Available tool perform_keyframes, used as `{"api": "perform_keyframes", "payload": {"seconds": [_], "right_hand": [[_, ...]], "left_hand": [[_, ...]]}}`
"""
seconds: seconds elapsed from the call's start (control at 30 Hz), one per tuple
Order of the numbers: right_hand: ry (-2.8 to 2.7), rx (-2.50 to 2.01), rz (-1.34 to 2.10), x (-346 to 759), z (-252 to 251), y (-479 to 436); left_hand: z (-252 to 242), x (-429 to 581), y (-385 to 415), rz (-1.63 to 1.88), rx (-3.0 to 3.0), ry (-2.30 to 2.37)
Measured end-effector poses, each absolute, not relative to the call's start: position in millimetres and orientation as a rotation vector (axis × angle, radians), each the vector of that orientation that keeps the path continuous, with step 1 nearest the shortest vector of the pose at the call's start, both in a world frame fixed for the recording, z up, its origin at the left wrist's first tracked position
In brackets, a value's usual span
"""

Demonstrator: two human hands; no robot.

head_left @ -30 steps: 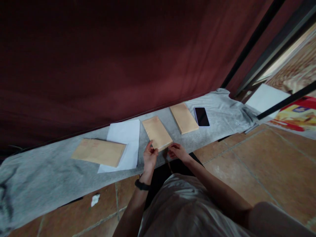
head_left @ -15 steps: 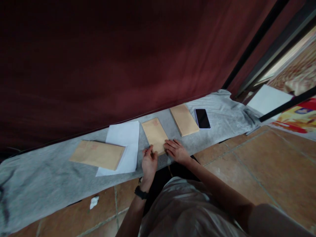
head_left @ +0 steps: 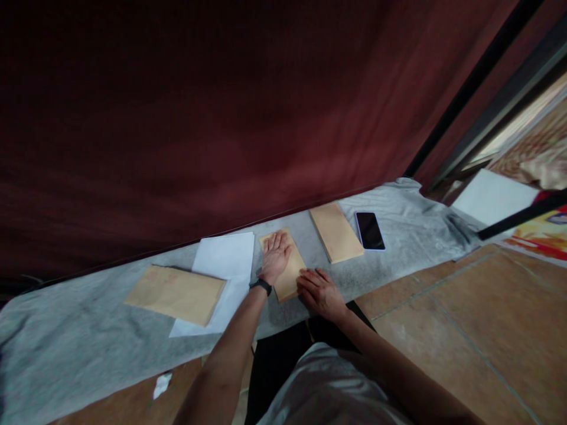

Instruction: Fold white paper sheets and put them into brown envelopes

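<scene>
A brown paper envelope lies in front of me on the grey cloth. My left hand rests flat on its far half, fingers stretched out and pointing away from me. Along the envelope's near right edge lies my right hand, its fingers extended and fingertips touching the paper. Neither hand grips anything. To the right is another brown envelope or stack of them. On the left, a further brown envelope partly covers white paper sheets.
A phone with a dark screen lies right of the envelopes. Grey cloth covers the narrow bench, with a dark red curtain behind it. A black pole stands at the right. A crumpled white scrap is on the tiled floor.
My left hand has moved from the envelope's near edge to its far half and flattened out there. My right hand stays at the near right edge. The view has tilted slightly upward.
</scene>
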State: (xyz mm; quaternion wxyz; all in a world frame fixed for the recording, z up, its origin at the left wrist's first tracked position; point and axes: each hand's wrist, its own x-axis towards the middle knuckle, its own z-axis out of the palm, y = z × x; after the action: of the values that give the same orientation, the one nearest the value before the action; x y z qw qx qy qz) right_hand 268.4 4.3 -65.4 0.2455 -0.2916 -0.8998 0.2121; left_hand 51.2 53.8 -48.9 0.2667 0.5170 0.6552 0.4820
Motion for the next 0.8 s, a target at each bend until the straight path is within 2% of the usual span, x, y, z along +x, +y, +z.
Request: {"api": "perform_keyframes", "payload": {"seconds": [0.2,0.43,0.67,0.73,0.8], "right_hand": [[-2.477,-0.804,0.61,267,-65,5],[-2.488,-0.813,0.622,267,-67,5],[-2.492,-0.801,0.601,269,-70,5],[-2.483,-0.786,0.593,270,-71,5],[-2.458,-0.78,0.592,270,-74,6]], "left_hand": [[-66,47,49,1.31,1.457,1.707],[-64,50,34,1.274,1.651,1.603],[-56,66,4,1.307,1.373,1.49],[-60,68,-5,1.136,1.617,1.576],[-64,69,-13,0.793,1.973,1.679]]}}
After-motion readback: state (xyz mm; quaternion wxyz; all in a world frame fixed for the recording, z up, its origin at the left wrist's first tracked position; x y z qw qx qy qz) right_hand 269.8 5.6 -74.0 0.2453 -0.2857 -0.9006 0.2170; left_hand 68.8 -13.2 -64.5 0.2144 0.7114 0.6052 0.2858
